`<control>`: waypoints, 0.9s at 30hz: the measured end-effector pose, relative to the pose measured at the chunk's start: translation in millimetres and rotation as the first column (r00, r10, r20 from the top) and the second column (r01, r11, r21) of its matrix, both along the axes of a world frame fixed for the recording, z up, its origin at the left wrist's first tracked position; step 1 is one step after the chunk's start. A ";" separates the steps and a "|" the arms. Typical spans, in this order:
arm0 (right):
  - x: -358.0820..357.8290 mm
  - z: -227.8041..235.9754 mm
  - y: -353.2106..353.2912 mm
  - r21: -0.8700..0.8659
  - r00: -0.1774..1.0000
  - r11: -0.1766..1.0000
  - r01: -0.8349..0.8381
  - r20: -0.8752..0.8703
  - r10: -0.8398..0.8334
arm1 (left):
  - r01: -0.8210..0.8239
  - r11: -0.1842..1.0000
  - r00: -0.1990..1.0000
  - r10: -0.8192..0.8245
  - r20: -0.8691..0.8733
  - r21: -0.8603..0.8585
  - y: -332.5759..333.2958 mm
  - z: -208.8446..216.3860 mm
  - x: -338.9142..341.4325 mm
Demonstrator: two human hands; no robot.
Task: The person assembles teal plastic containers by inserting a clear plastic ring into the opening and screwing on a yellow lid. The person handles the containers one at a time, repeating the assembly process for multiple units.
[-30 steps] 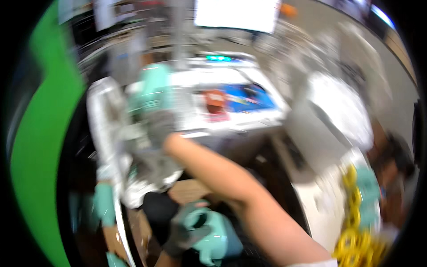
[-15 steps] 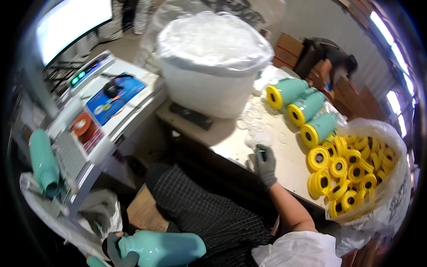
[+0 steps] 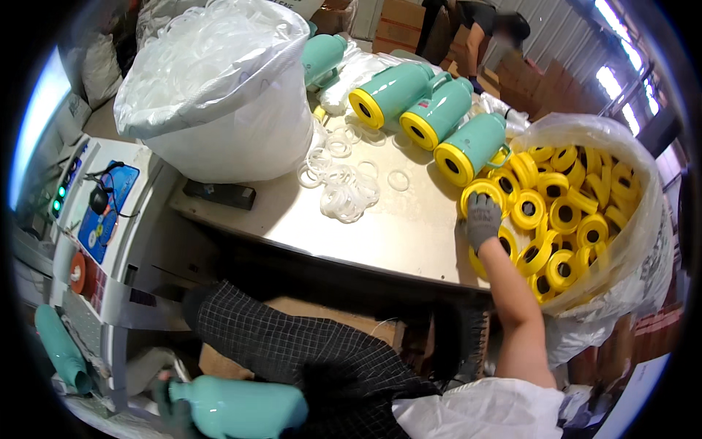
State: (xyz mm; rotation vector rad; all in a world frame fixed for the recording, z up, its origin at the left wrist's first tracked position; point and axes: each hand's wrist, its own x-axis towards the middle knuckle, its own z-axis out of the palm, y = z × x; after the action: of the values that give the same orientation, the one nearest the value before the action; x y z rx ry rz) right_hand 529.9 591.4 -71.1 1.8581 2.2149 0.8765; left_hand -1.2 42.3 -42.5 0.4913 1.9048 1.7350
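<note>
My left hand [image 3: 170, 407], in a dark glove, grips the neck end of a teal bottle body [image 3: 241, 407] lying sideways over my lap; much of that hand is blurred. On the right of the table, my grey-gloved right hand [image 3: 482, 221] has its fingers over the rim of a yellow ring-shaped base [image 3: 499, 193] with a dark centre. Many similar yellow bases [image 3: 528, 209] lie around it and inside a clear plastic bag [image 3: 647, 219]. Just beyond the hand, teal bottles with handles [image 3: 475, 143] lie on their sides, yellow ends toward me.
Clear rings [image 3: 349, 194] are scattered mid-table beside a large white sack [image 3: 234, 128] full of them. A dark block [image 3: 219, 194] sits at the table [image 3: 380, 245] edge. Another teal bottle [image 3: 62, 347] lies far left by a white machine [image 3: 135, 249]. A person [image 3: 475, 29] bends over boxes behind.
My right hand has moved right from beside the clear rings to the yellow bases and taken hold of one. The view has turned right. My left hand still holds the teal bottle.
</note>
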 end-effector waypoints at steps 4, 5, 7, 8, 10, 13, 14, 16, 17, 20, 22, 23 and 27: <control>4.3 -9.9 33.2 -0.064 0.998 0.998 0.018 0.067 -0.014 | 0.174 0.972 0.946 -0.210 -0.246 -0.160 -20.1 11.2 -18.7; -11.1 11.3 30.4 -0.090 0.999 0.996 -0.024 0.030 0.027 | 0.172 0.969 0.938 -0.216 -0.271 -0.176 -29.9 14.0 -15.9; -45.5 51.5 6.7 0.019 0.962 0.980 -0.198 -0.185 0.198 | 0.074 0.986 0.968 -0.107 -0.228 -0.147 -50.8 24.2 2.8; -61.2 61.9 -4.6 0.016 0.919 0.967 -0.254 -0.309 0.246 | -0.066 0.996 0.955 0.045 -0.294 -0.065 -39.5 33.0 22.2; -108.3 78.3 -43.7 0.045 0.640 0.908 -0.417 -0.694 0.329 | -0.225 0.970 0.967 0.234 -0.099 0.097 -43.6 36.2 29.3; -193.5 37.2 -77.5 -0.005 -0.043 0.753 -0.658 -0.998 -0.044 | -0.508 0.842 0.858 0.475 0.197 0.183 -67.7 -14.4 41.1; -233.5 32.0 -99.7 -0.064 -0.109 0.690 -0.721 -0.973 -0.203 | -0.496 0.828 0.868 0.464 0.180 0.261 -72.2 -42.3 41.5; -308.9 21.6 -150.2 0.179 -0.108 0.515 -0.838 -0.980 0.165 | -0.501 0.763 0.865 0.427 0.264 0.408 -57.6 -64.5 49.6; -344.4 26.0 -178.3 0.187 -0.148 0.462 -0.867 -0.982 0.119 | -0.526 0.708 0.847 0.383 0.369 0.472 -35.7 -60.1 55.6; -404.5 63.9 -261.5 0.340 -0.365 0.177 -0.924 -0.920 -0.141 | -0.613 0.525 0.783 0.306 0.541 0.590 -26.9 -56.8 74.4; -405.9 63.4 -276.8 0.453 -0.451 0.007 -0.891 -0.887 0.096 | -0.715 0.405 0.692 0.295 0.659 0.570 -27.9 -56.1 76.2; -406.7 61.6 -280.6 0.458 -0.459 -0.024 -0.889 -0.886 0.067 | -0.729 0.423 0.678 0.340 0.652 0.537 -25.9 -52.0 76.4; -400.3 59.4 -277.7 0.497 -0.514 -0.150 -0.855 -0.851 0.106 | -0.761 0.479 0.615 0.318 0.722 0.437 -30.8 -63.0 78.8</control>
State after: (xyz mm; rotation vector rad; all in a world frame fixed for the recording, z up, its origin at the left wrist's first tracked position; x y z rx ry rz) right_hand 129.7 313.7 -11.7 -0.5824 3.3712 -1.8478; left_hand 77.6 11.5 -105.5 -0.4965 0.8981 2.7002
